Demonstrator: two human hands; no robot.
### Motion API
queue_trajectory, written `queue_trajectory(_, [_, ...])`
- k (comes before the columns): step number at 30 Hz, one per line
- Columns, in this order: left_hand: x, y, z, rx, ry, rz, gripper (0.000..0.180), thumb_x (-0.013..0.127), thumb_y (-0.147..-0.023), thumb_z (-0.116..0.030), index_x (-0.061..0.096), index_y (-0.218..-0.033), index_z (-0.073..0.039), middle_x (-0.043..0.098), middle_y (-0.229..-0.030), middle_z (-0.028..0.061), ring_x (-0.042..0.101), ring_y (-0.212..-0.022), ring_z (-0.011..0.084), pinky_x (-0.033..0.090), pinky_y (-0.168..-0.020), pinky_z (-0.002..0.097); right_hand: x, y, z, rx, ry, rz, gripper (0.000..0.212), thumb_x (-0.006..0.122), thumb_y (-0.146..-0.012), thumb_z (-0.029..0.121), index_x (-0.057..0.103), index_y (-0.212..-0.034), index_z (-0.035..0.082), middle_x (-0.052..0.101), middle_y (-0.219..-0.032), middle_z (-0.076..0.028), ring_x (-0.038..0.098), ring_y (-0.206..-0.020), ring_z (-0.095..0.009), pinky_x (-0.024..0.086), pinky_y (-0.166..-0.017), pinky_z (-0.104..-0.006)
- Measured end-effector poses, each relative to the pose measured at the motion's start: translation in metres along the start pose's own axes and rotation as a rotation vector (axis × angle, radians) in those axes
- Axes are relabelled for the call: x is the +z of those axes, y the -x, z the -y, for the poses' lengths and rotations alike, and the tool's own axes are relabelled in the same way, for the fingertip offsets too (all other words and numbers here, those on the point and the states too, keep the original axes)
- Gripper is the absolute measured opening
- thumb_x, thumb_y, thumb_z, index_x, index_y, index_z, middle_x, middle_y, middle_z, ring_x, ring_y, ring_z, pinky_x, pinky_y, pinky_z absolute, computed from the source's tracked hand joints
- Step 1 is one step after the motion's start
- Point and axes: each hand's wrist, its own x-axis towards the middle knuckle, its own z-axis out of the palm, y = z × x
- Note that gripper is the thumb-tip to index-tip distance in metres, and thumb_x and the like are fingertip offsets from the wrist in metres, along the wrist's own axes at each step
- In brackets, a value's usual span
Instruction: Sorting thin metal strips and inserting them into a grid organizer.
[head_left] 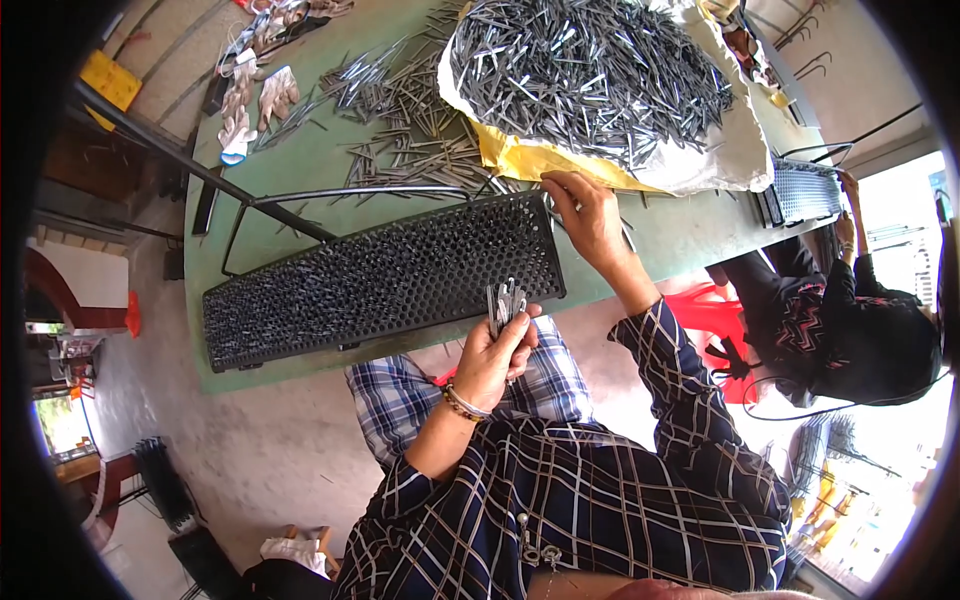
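Observation:
My left hand [487,362] is closed around a bundle of thin metal strips [507,298], which stick up past the fingers just below the front edge of a long black perforated tray [400,268]. Short strips stand packed in the holes over its left part, while many holes toward the right show bare. At the tray's far right corner is my right hand [595,225], thumb and forefinger bent close together. Whatever may lie between those fingertips is too small to make out. Beyond the tray, a large heap of dark metal strips [590,80] rests on a white and yellow sack [715,165].
Loose strips [410,150] lie scattered across the green table [665,235]. Work gloves [278,95] are at its far left. A black metal bar [200,155] slants in from the left. Another person [860,335] in dark clothes sits at right beside a similar tray [805,190].

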Motion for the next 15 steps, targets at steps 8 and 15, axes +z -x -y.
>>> queue_trajectory(8, [-0.0027,0.0019,0.0015,0.004,-0.004,-0.014,0.027,0.053,-0.094,-0.024,0.057,-0.111,-0.003,0.052,-0.077,-0.0012,0.035,-0.053,0.0020,0.026,-0.042,0.0164,-0.0001,-0.0036,0.0024,-0.047,-0.019,-0.021,0.014,0.060,-0.086,0.006,0.061,-0.098,0.000,0.064,-0.085,-0.012,0.061,-0.061,-0.020,0.049,-0.059,-0.0293])
queue_trajectory(15, [-0.0020,0.0026,0.0014,0.002,-0.011,-0.008,0.027,0.054,-0.094,-0.025,0.058,-0.110,-0.003,0.052,-0.076,-0.0013,0.035,-0.051,0.0020,0.026,-0.042,0.0170,0.0022,-0.0035,0.0012,0.087,-0.084,-0.045,0.013,0.059,-0.086,0.006,0.060,-0.098,0.001,0.064,-0.085,-0.013,0.060,-0.067,-0.024,0.048,-0.062,-0.0305])
